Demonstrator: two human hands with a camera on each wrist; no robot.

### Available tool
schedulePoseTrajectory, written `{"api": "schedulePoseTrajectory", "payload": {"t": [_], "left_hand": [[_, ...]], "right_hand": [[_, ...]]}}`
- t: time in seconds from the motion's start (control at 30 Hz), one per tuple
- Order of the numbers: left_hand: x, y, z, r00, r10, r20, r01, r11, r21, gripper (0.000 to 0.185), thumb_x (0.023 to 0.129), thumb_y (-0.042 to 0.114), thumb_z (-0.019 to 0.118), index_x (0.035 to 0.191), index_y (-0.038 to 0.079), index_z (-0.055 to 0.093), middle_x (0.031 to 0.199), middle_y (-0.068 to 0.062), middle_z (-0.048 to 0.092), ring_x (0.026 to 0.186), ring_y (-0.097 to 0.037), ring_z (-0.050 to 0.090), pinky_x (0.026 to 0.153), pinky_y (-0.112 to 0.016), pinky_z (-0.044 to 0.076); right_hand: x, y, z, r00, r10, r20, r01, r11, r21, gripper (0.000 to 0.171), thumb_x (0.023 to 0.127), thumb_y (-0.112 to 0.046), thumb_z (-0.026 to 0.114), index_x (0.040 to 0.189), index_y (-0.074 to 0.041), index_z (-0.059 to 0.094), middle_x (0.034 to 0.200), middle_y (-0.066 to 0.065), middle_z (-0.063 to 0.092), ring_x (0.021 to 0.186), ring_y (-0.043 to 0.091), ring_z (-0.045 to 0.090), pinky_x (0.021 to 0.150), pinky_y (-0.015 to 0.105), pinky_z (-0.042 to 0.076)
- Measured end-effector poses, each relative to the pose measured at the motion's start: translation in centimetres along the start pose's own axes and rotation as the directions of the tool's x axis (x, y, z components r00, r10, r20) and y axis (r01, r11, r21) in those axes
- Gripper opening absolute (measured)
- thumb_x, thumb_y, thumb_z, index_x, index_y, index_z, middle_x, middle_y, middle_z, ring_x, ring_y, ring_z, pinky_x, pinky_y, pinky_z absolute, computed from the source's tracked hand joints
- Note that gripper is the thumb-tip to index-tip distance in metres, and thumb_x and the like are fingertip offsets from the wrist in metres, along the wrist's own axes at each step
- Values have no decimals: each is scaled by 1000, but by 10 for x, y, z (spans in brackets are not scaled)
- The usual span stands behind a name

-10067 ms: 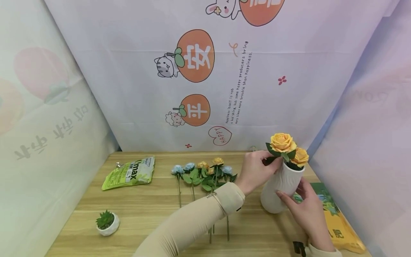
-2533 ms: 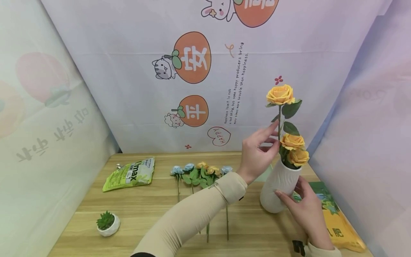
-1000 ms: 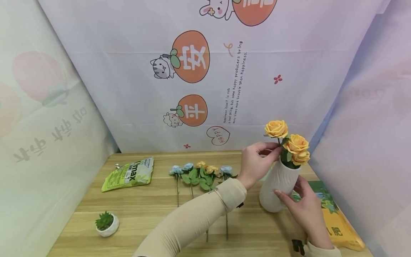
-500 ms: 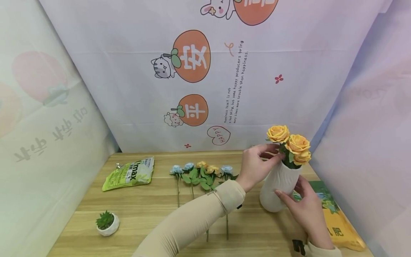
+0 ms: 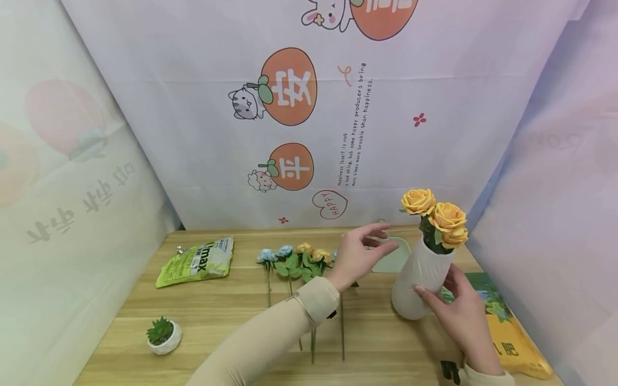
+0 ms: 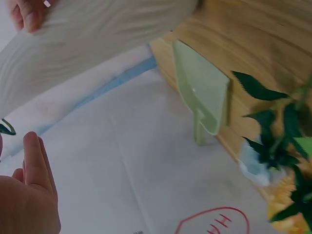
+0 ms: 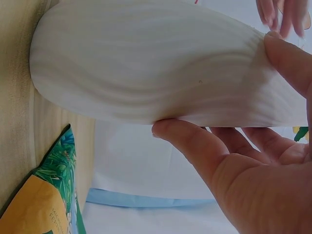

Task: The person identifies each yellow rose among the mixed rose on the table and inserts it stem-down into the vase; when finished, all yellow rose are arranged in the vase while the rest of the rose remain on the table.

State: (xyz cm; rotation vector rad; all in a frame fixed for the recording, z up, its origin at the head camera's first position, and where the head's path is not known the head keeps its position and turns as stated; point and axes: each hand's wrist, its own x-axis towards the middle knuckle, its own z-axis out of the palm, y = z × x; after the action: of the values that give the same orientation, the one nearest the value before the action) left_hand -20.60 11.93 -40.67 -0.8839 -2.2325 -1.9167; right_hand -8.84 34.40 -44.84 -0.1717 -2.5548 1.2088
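A white ribbed vase (image 5: 419, 284) stands on the table at the right with three yellow roses (image 5: 448, 217) in its mouth. My right hand (image 5: 461, 316) grips its side, thumb in front and fingers behind; in the right wrist view the vase's base (image 7: 41, 58) rests on the wood. To the left of the vase, my left hand (image 5: 359, 252) hangs in the air, its fingers apart and holding nothing. Below it on the table lie blue roses (image 5: 266, 255) and yellow roses (image 5: 305, 248), green stems toward me. The left forearm hides part of the stems.
A pale green dustpan (image 6: 202, 90) lies at the table's back edge, behind the left hand. Right of the vase is a yellow and green fertilizer bag (image 5: 514, 343). A green pouch (image 5: 198, 262) and a potted succulent (image 5: 164, 338) are at the left. Printed cloth (image 5: 207, 177) hangs behind.
A yellow rose was raised over the vase, then lowered into it by my left hand. That hand has let go and drawn left. My right hand has kept its grip on the vase.
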Motion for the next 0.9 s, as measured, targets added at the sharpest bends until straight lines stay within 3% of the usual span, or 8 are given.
{"api": "schedulePoseTrajectory", "payload": {"t": [0.53,0.7,0.9], "left_hand": [[-51,-49,-70,988,-132,-75,134,991,27,43,99,25,83,141,23,73,121,-6,76,98,-15,77,76,-30,65],[-67,-60,-85,981,-177,-76,181,983,44,45,99,27,83,142,23,72,122,-9,75,103,-22,76,78,-30,64],[-80,-70,-97,976,-205,-79,209,977,52,48,98,27,84,144,21,70,125,-14,72,103,-22,75,80,-32,64]], "right_hand": [[1,-1,-1,1000,20,1,-20,1000,-17,96,94,-50,83,164,-3,37,153,31,53,135,55,55,103,73,50],[1,-2,0,999,31,4,-31,999,-20,98,94,-53,83,164,-4,37,154,31,52,136,56,54,103,73,50],[1,-2,0,1000,30,8,-30,999,-15,98,94,-52,83,164,-3,37,153,32,52,136,56,54,104,73,49]]}}
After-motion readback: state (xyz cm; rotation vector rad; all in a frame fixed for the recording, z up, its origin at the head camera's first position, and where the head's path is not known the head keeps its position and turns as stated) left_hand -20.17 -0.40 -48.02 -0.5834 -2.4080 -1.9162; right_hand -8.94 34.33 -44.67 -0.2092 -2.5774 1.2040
